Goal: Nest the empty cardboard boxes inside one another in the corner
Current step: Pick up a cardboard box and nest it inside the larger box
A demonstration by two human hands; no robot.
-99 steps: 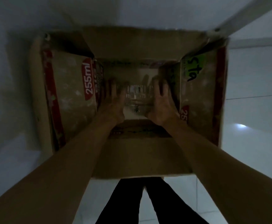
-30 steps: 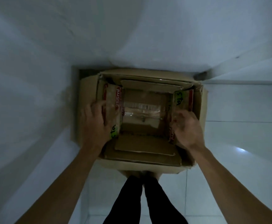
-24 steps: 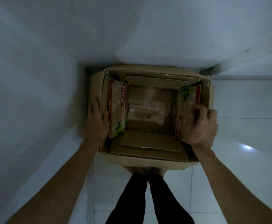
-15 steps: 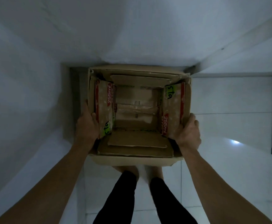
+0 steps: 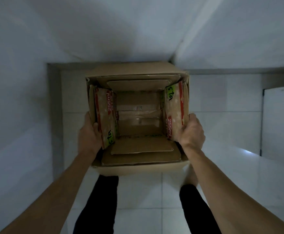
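Printed inner box (image 5: 138, 115) sits nested inside outer box (image 5: 137, 168); left hand (image 5: 88, 135) and right hand (image 5: 191, 132) grip its sides; corner placement apparently remains.

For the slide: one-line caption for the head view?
Left hand and right hand grip opposite sides of the nested cardboard boxes above the white tiled floor.

White tiled floor (image 5: 222, 191), pale walls (image 5: 137, 31), white door (image 5: 280, 122) at right.
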